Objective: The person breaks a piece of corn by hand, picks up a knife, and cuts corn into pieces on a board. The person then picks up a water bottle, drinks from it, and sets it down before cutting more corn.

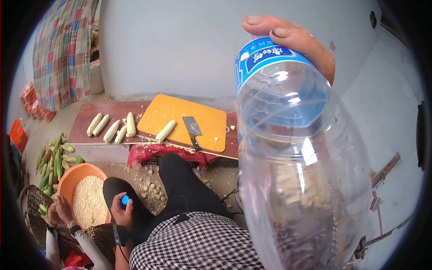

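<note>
Close to the camera, my right hand [310, 45] grips a clear plastic bottle [288, 180] with a blue label, its fingers wrapped over the labelled part. The bottle is raised and tilted, and fills much of the right side of the view. My left hand [122, 211] is near my left knee, holding a small blue cap [125, 200] between its fingers. Beyond my knees, a yellow cutting board [202, 117] lies on a dark red board [90, 130], bearing a cleaver [192, 128] and a corn cob [165, 131]. More cobs lie left of it.
At left, a co-worker's hands [60, 210] are beside an orange basin [72, 173] of corn kernels. Unhusked corn [56, 162] lies on the floor behind. A red mesh bag [146, 154] hangs below the board's edge. Sticks [386, 170] stand at far right.
</note>
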`<control>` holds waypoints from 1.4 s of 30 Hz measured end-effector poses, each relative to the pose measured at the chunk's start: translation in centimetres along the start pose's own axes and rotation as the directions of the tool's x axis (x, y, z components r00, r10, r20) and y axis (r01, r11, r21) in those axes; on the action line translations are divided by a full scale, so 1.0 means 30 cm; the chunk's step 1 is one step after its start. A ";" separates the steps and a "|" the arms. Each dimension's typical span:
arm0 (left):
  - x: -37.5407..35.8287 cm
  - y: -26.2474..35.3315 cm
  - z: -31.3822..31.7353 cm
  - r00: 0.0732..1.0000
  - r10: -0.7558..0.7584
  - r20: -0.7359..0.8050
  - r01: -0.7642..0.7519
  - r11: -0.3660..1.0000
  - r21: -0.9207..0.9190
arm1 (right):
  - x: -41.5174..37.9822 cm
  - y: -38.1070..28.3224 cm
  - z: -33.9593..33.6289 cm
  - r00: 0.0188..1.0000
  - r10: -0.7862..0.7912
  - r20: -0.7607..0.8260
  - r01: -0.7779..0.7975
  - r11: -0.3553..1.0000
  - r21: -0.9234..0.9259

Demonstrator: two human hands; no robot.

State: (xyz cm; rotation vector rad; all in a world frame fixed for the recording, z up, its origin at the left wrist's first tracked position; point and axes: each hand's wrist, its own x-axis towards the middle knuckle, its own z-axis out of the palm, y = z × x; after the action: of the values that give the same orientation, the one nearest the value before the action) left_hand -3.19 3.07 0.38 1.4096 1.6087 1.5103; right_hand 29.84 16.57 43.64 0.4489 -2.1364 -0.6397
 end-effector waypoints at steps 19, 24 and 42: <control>0.009 -0.066 0.028 0.985 0.169 -0.020 -0.169 0.985 0.015 | -0.106 -0.240 0.322 0.928 0.368 -0.058 -0.325 0.875 0.358; -0.006 -0.080 -0.006 0.995 0.097 -0.028 -0.093 0.990 0.107 | -0.232 -0.517 0.604 0.798 0.598 0.068 -0.505 0.603 0.618; -0.015 -0.041 -0.096 0.984 0.130 -0.122 -0.115 0.986 0.123 | -0.559 -0.675 1.094 0.257 0.718 0.647 -0.784 -0.237 0.574</control>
State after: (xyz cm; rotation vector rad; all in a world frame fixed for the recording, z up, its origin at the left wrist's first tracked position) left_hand -6.01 1.73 -0.17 1.5265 1.7399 1.6315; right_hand 14.97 18.32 4.35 -0.5522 -2.0627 1.3731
